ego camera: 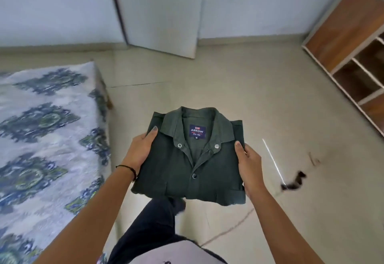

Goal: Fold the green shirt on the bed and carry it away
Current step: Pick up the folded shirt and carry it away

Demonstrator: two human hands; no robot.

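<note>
Green shirt [187, 170], folded square, hangs over the floor between both hands, off the bed [41, 139] to my left. I have left hand [141, 151] and right hand [249, 166] each pinching a side edge, thumbs on top, collar pointing away from me.

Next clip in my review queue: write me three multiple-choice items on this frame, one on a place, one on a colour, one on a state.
1. Where is the green shirt?
A. spread on a table
B. held over the floor
C. hung on a hook

2. What colour is the shirt's neck label?
A. dark blue
B. yellow
C. white

3. What state is the shirt in?
A. crumpled in a ball
B. turned inside out
C. folded flat

Answers:
1. B: the left hand and right hand grip its sides above the tiles.
2. A: the label reads as navy.
3. C: it forms a neat rectangle with the collar on top.
</note>
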